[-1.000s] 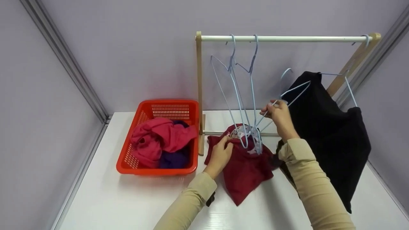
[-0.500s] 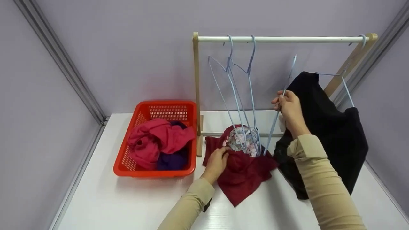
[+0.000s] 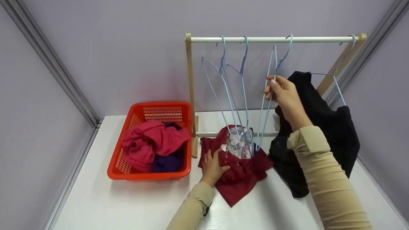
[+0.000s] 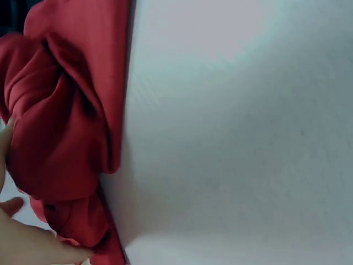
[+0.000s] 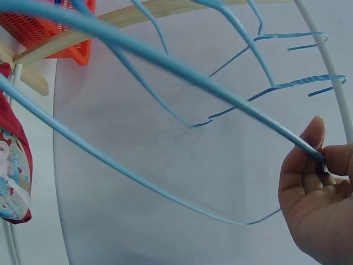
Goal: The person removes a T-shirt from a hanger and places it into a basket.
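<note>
My right hand (image 3: pixel 282 91) is raised in front of the rail (image 3: pixel 274 39), its fingers (image 5: pixel 314 138) pinching the thin blue wire of a hanger (image 3: pixel 271 92). The hook of that hanger sits over the rail, and its lower end hangs down to the red garment (image 3: pixel 241 174) on the bench (image 3: pixel 127 204). In the right wrist view the wire runs between my thumb and fingertips, with the other hangers' loops spread out beyond it.

My left hand (image 3: pixel 212 167) lies on the red garment, fingers fairly flat, pressing the cloth down against the bench. The left wrist view shows only the edge of that hand beside bunched red folds, so I cannot tell more of how the fingers lie. The garment is crumpled just in front of the rack's foot, and a patterned, pale lining shows at its top, where the hangers' lower ends meet it.

Two more blue hangers (image 3: pixel 231 92) hang from the rail to the left of the one I hold. To the right, a black garment (image 3: pixel 322 127) hangs on another hanger near the rail's far end, its hem reaching the bench. An orange basket (image 3: pixel 150 111) stands on the bench left of the rack's wooden post (image 3: pixel 191 92), holding pink cloth (image 3: pixel 153 142) over something purple.
</note>
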Motion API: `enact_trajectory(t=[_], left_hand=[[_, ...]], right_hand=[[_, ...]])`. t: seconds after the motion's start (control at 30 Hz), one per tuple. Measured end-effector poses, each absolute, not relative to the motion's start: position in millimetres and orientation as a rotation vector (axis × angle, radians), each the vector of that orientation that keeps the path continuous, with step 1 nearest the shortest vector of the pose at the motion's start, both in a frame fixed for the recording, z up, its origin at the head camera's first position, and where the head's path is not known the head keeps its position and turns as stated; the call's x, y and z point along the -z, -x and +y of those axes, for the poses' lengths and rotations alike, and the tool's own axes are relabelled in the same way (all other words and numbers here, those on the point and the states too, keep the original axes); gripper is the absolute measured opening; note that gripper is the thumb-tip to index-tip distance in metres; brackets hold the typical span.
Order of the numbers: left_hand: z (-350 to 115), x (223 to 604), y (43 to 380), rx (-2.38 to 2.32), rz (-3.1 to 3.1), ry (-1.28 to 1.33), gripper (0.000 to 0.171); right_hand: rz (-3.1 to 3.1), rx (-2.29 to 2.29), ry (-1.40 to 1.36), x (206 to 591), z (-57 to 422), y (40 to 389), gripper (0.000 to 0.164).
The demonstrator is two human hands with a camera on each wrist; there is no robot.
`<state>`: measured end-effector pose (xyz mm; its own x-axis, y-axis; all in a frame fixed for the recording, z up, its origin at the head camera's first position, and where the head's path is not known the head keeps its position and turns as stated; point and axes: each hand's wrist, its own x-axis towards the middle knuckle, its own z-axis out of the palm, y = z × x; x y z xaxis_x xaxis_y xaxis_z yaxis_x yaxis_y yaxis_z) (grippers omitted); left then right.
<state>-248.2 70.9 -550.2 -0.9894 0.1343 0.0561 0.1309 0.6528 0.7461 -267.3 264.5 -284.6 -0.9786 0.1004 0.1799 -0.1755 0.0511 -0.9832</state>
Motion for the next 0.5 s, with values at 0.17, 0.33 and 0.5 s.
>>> enact_trajectory(t=[0.17,0.33,0.5], left_hand=[[70.4,557.6,247.6,-1.110,2.793,-0.250,0.080],[73.2,555.6,243.5,-1.081,2.823,-0.254,0.078],[75.5,554.4,243.5,-1.126,2.812,-0.221,0.089]], right_hand=[[-2.134,-2.067,-0.091,279.4,263.3,269.7,0.026],[-2.167,-2.062,-0.088,275.4,260.8,272.7,0.036],[-2.216,-2.075,-0.070,277.3,261.6,274.9,0.041]])
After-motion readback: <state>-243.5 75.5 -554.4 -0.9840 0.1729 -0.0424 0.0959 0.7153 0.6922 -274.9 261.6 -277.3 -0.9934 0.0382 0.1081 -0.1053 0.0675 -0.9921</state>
